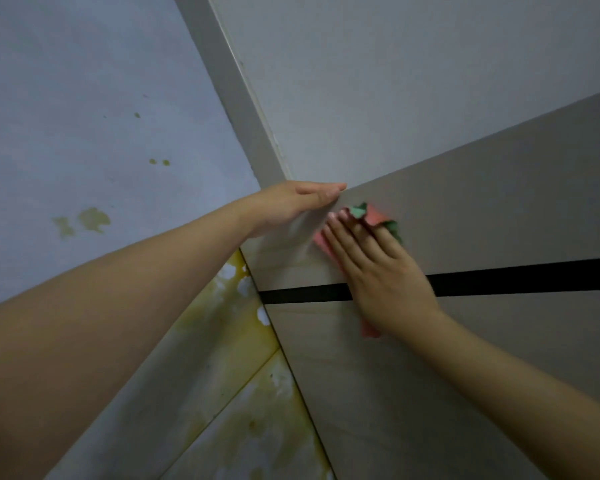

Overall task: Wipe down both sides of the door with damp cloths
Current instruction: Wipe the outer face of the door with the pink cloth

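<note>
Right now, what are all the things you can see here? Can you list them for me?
door: one, grey-brown, right side of view, top corner near the middle
black stripe: one, black, running across the door
cloth: one, pink and green, flat on the door near its top corner, under the right hand
door frame: one, pale grey, slanting from the top to the door's corner
wall: one, bluish, left side, with yellowish stains
left hand: one, holds the door's edge at the top corner
right hand: one, fingers straight, presses the cloth on the door
</note>
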`<action>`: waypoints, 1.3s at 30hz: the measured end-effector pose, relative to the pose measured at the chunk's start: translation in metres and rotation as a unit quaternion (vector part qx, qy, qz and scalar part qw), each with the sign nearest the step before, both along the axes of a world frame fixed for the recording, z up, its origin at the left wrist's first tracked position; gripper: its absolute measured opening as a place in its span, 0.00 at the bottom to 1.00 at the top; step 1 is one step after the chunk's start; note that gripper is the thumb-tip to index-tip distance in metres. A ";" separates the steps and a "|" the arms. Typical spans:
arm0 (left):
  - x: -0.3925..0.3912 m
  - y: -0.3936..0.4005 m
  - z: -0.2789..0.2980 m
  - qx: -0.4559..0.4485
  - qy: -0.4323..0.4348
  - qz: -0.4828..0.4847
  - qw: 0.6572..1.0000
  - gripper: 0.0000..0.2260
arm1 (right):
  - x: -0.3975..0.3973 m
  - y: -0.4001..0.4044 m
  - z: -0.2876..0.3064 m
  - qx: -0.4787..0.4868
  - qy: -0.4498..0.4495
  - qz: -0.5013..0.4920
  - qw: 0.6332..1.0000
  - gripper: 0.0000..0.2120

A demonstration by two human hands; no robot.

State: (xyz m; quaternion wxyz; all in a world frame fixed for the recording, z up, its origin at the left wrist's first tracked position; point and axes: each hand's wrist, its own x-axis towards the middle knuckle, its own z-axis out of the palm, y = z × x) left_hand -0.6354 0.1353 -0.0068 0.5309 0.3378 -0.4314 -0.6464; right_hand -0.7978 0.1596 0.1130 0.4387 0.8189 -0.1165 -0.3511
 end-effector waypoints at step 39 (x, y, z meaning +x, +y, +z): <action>0.009 -0.011 -0.010 0.000 -0.045 0.033 0.998 0.16 | 0.029 -0.007 -0.118 0.095 0.273 0.016 0.957 0.32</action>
